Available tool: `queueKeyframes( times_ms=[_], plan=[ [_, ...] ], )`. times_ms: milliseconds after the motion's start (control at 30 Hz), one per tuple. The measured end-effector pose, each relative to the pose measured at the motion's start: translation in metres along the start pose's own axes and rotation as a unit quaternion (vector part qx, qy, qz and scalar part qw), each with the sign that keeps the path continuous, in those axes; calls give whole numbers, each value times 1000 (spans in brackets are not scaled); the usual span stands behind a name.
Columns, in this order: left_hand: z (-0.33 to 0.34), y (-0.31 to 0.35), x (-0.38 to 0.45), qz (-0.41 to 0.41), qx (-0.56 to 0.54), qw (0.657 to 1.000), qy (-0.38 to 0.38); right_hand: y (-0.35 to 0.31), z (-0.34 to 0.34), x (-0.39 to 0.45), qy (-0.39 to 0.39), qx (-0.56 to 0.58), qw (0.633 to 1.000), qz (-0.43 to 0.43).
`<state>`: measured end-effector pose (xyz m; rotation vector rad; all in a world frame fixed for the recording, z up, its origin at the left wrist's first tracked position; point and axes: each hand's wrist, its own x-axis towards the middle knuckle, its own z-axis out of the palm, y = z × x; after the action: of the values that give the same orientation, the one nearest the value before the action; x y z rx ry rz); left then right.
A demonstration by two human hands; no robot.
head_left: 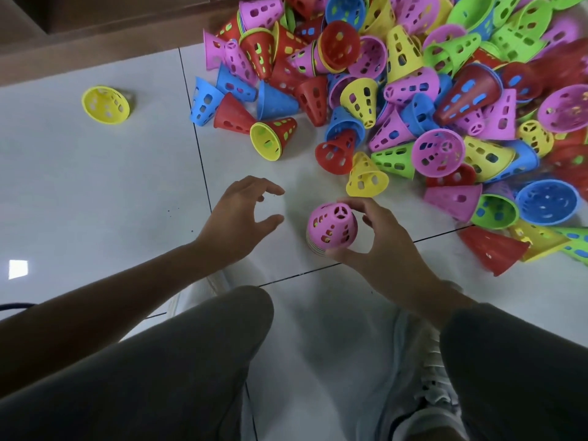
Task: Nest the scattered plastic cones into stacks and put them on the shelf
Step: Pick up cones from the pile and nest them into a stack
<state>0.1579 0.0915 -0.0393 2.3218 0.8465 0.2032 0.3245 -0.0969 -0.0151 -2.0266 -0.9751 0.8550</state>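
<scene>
A short stack of nested cones with a pink cone (pixel 331 226) on top stands upright on the white tiled floor (pixel 95 192). My right hand (pixel 378 237) curls round its right side, thumb under the base rim and fingers near the tip. My left hand (pixel 241 211) hovers a little to the left of the stack with fingers spread and holds nothing. A big pile of perforated cones (pixel 429 100) in pink, red, yellow, blue and green fills the upper right. A yellow cone (pixel 366 176) stands just beyond the stack.
A lone yellow cone (pixel 106 105) lies on its side at the far left. A brown wooden base (pixel 95 36) runs along the top left. My knees (pixel 191 361) and a white shoe (pixel 426 386) fill the bottom of the view.
</scene>
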Motion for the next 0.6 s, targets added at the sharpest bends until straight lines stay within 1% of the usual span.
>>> queueKeyframes(
  times_ms=[133,200,300,400,500,600],
  plan=[
    [-3,-3,10,-3,8,1000,4,4,-8,0,-13,5,1000,15],
    [-3,-3,19,2,14,1000,14,6,-12,2,-13,-1,1000,6],
    [-3,-3,37,10,47,998,38,13,-19,14,-5,-37,998,-45],
    [-7,-4,57,18,92,995,42,20,-25,30,6,-76,992,-96],
    [-11,-10,76,47,139,989,22,23,-31,45,20,-94,986,-136],
    [-13,-19,91,40,156,986,-38,25,-34,56,20,-154,978,-138]
  ],
)
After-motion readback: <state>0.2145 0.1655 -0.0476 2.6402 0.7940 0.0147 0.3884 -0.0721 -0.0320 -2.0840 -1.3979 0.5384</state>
